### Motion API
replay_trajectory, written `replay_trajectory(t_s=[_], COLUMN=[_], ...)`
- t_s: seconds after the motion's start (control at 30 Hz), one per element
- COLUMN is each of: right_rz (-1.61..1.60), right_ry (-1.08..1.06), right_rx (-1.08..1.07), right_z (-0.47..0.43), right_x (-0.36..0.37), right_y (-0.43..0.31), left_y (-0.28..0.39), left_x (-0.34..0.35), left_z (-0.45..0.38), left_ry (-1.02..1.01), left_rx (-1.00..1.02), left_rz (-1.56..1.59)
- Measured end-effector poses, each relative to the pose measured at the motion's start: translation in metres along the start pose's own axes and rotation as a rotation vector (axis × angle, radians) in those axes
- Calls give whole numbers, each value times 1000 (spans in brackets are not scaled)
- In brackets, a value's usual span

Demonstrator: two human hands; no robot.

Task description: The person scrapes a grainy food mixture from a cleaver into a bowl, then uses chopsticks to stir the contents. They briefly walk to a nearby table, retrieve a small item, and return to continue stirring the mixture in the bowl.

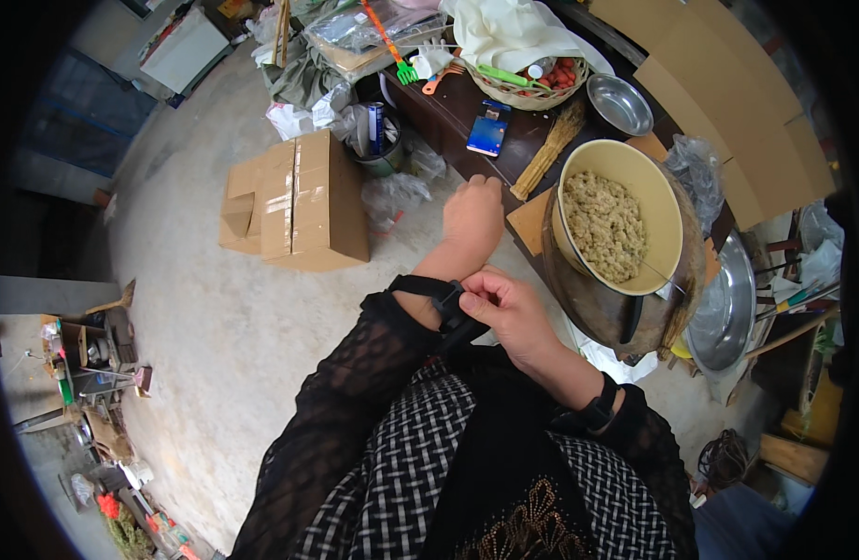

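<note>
My left hand (473, 213) is loosely curled in front of me, with its back up and nothing visible in it. Around the left wrist runs a black strap (422, 285) with a dark buckle. The thumb and fingers of my right hand (506, 308) pinch this strap at the buckle. Another black band (601, 406) circles the right wrist. To the right of both hands, a cream enamel pot (671, 210) with a black handle holds a pale, lumpy mixture (604, 227). The pot rests on a round wooden board (632, 336).
On the dark table (443, 133) lie a phone (489, 127), a straw brush (548, 150), a metal bowl (619, 105) and a wicker basket (520, 98) with red items. A cardboard box (310, 203) and a bin (384, 162) stand on the floor. A large metal basin (723, 315) is at right.
</note>
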State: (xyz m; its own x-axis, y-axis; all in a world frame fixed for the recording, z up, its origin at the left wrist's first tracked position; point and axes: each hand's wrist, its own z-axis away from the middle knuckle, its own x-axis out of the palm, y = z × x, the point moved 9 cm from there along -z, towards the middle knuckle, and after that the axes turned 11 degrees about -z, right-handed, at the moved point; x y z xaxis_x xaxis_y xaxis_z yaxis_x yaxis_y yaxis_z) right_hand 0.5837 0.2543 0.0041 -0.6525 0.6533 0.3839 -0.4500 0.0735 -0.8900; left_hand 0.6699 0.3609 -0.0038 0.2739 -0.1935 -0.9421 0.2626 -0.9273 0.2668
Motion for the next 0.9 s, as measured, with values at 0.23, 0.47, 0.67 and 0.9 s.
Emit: replay_trajectory(t_s=[0.23, 0.47, 0.67, 0.9], right_rz=[12, 257, 340, 284], right_ry=[-11, -81, -23, 54], right_rx=[36, -94, -126, -107], right_z=[-4, -11, -12, -13], right_x=[0, 5, 6, -3], right_y=[13, -16, -29, -23], left_y=[-7, -23, -22, 8], left_x=[-7, 31, 18, -33], left_z=[16, 24, 6, -3], left_ry=[-23, -171, -121, 218], left_rx=[-1, -757, -364, 141], left_rz=[118, 1969, 1057, 248])
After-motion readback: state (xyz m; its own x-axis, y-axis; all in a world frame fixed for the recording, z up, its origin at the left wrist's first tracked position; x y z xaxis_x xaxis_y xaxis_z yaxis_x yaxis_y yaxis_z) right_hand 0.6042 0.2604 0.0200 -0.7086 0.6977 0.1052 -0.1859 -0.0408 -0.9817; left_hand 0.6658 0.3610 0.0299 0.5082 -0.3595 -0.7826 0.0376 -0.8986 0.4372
